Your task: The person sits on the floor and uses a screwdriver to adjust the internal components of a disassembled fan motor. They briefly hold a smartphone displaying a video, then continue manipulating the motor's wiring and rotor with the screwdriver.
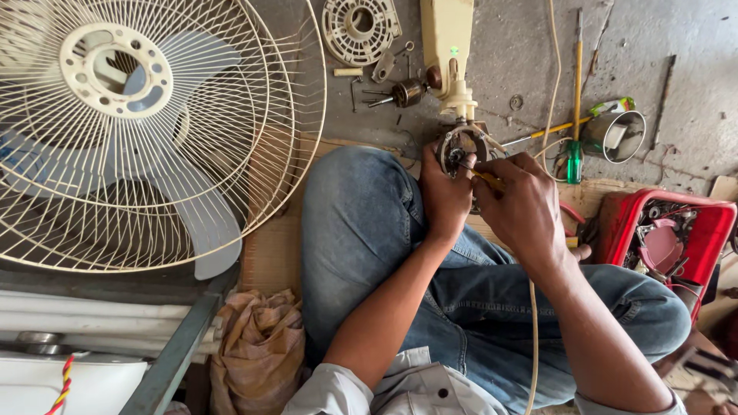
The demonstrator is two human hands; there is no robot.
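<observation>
left hand point(444, 196): wrapped around the round fan motor point(461, 146), steadying it just past the knee on the floor point(676, 61)
right hand point(521, 206): pinching a yellow-handled tool point(487, 179), tip poked into the motor
nearby: fan guard point(146, 131) with blades to the left, red tray point(696, 223) of parts to the right
risk: tip could slip and nick the thin wires or jab the left hand's fingers, since the motor is only hand-held

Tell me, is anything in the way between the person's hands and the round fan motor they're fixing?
Nothing visible is in the way. The left hand already grips the side of the round motor, and the right hand brings a thin yellow-handled tool right up to it. The fan guard lies off to the side.
</observation>
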